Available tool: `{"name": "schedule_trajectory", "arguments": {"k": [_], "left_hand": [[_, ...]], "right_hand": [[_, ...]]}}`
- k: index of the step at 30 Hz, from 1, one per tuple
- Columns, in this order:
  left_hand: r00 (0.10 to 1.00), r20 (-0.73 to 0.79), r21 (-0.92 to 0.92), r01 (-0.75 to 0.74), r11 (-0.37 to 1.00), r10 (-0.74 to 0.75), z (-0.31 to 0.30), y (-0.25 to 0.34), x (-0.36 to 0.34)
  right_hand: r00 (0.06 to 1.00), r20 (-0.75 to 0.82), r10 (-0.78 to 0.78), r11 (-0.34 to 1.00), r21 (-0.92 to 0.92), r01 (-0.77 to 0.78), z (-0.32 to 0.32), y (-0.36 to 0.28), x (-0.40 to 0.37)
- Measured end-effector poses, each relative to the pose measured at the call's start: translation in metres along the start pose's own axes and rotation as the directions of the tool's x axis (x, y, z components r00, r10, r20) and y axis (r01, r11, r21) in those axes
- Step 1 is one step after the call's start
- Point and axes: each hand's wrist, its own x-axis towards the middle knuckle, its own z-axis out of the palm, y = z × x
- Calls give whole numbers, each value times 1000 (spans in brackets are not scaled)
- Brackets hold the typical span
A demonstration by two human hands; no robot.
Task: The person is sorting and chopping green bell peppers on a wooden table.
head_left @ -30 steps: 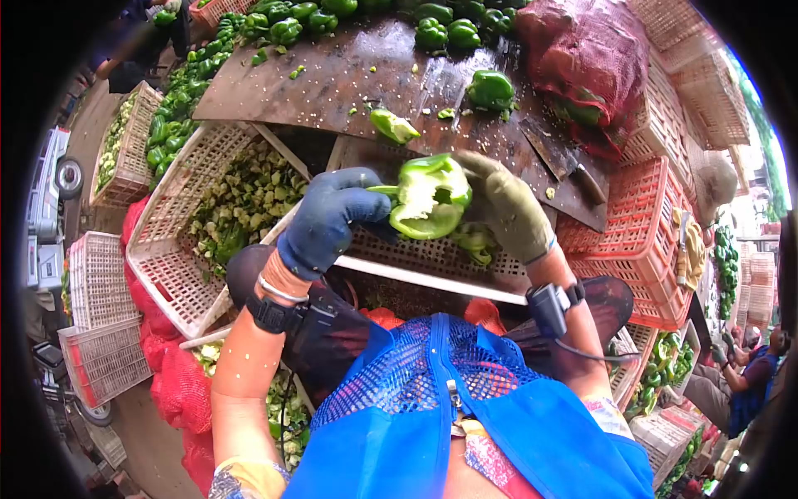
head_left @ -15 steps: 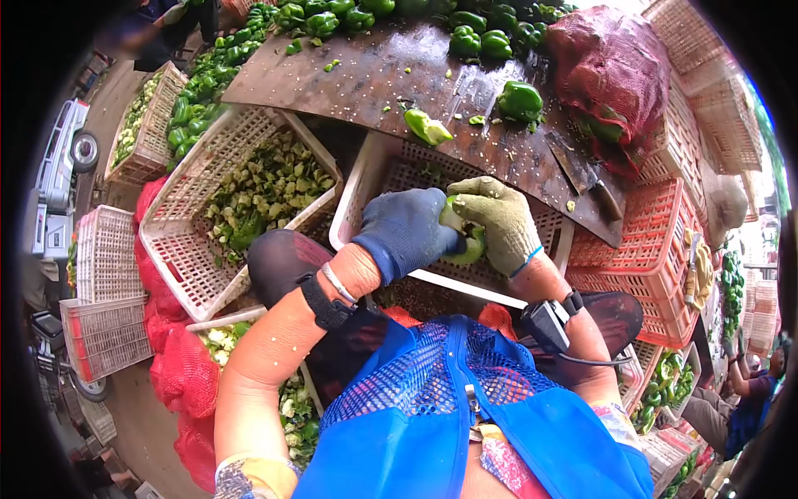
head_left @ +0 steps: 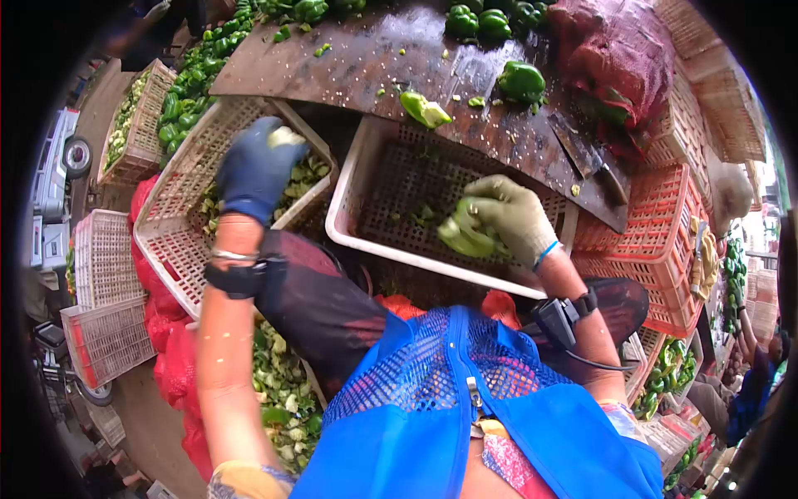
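Observation:
My left hand (head_left: 256, 166), in a blue glove, is over the left crate (head_left: 179, 220) of pepper cores and closed on a pale pepper core (head_left: 285, 136). My right hand (head_left: 511, 218), in a light knitted glove, holds a green pepper piece (head_left: 468, 233) above the middle crate (head_left: 341, 212). A few green scraps (head_left: 426, 214) lie in that crate. On the wooden board (head_left: 332, 75) beyond are a cut pepper piece (head_left: 425, 109), a whole green pepper (head_left: 522, 82) and a knife (head_left: 586, 158).
A red mesh sack (head_left: 611, 62) stands on the board's right. Orange crates (head_left: 657, 241) are at the right, white crates (head_left: 108, 258) at the left. More peppers (head_left: 187, 104) are piled at the upper left. Another person (head_left: 752, 391) is at the far right.
My left hand has moved left, away from my right hand, with the pale core in it. My right hand has shifted slightly right and down, still holding the green pepper.

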Motion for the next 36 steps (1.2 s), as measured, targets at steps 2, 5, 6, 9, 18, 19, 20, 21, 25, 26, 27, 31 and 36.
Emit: {"name": "schedule_trajectory", "arguments": {"k": [2,5,6,9,18,19,20,21,25,26,27,31,36], "left_hand": [[996,-40,291,-60,955,75,-11,-18,12],[972,32,-65,-230,971,233,5,13,33],[961,126,-27,-245,969,247,19,36,37],[904,305,-99,-281,954,298,85,77,57],[917,275,-488,-128,864,291,162,112,49],[925,261,-531,-101,842,275,158,115,37],[921,271,-502,-112,858,278,151,121,25],[917,289,-521,-89,849,274,146,125,13],[901,269,-593,-124,796,341,125,140,-27],[875,271,-568,-191,801,401,121,138,-34],[847,274,-539,-256,803,455,117,134,-43],[769,456,-327,-323,888,448,121,117,-72],[686,559,-280,-372,885,465,102,148,-68]], "right_hand": [[976,-60,-212,855,-496,155,-9,4,17],[916,-200,-348,889,-382,254,2,-5,71],[889,-194,-415,845,-445,297,12,-20,83],[930,-112,-351,738,-645,200,35,-39,129],[972,-207,108,676,732,81,14,-9,133],[961,-246,124,578,805,131,15,-5,130],[977,-190,100,469,875,123,12,3,129],[988,-138,69,352,930,105,7,13,126],[994,-9,-107,-23,1000,7,-1,17,108],[997,-64,34,8,998,64,-9,2,100],[997,-47,-65,-118,992,39,-21,8,106],[964,-190,-187,101,972,211,-73,9,109],[691,-231,-686,718,-59,693,-1,-105,66]]}}
